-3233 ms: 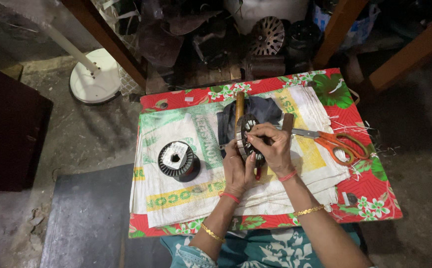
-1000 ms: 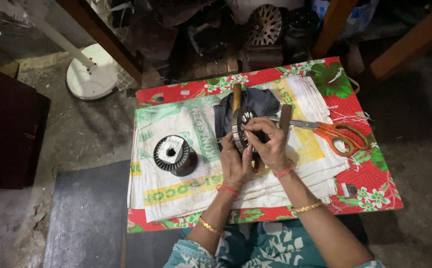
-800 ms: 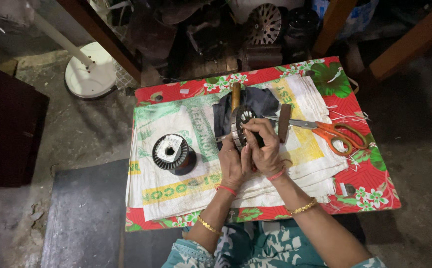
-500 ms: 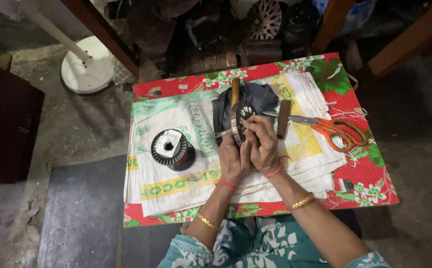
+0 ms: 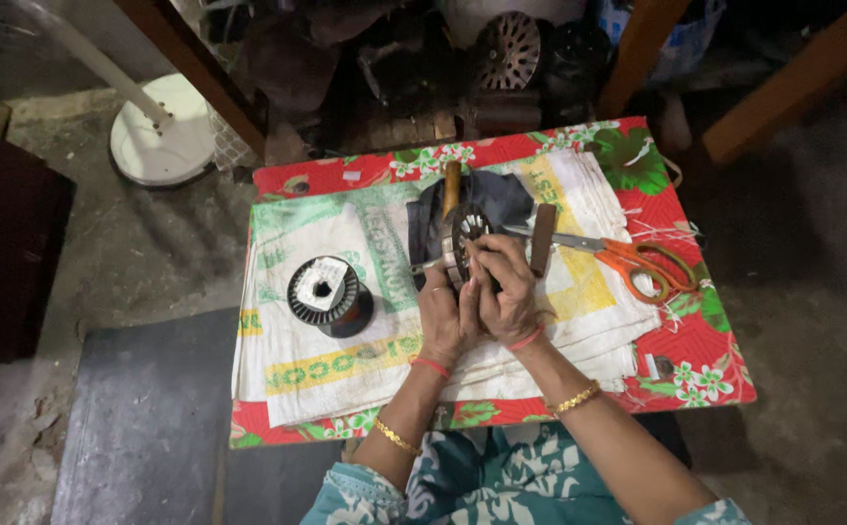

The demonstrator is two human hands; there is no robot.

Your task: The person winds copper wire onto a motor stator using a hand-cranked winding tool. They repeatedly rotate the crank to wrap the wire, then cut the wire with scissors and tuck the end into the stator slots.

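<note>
Both hands meet over the middle of the bench [image 5: 696, 360], which is covered by a red flowered cloth [image 5: 705, 340] with white woven sacks [image 5: 346, 360] laid on top. The left hand [image 5: 446, 316] curls around the near left side of a round slotted metal core [image 5: 464, 236], fingers closed on it from below. The right hand [image 5: 507, 292] is bent over the core's right side, its fingertips [image 5: 475, 255] pinched at the rim; whether they pinch a wire there cannot be told. Each wrist carries a red thread band and a gold bangle.

The core stands on edge, a dark ring with pale radial slots around a central hole, and sits over a dark cloth [image 5: 501, 199]. Just beyond it on the far side lies one wooden handle [image 5: 452, 185].

Well to the left of the hands stands one wire spool [image 5: 326, 295], black flanged, with coppery winding. Just right of the hands lies one flat brown stick [image 5: 542, 238], and beyond it one pair of scissors [image 5: 628, 261] with orange handles, blades pointing toward the core. On the floor at far left is one round white fan base [image 5: 161, 141].
</note>
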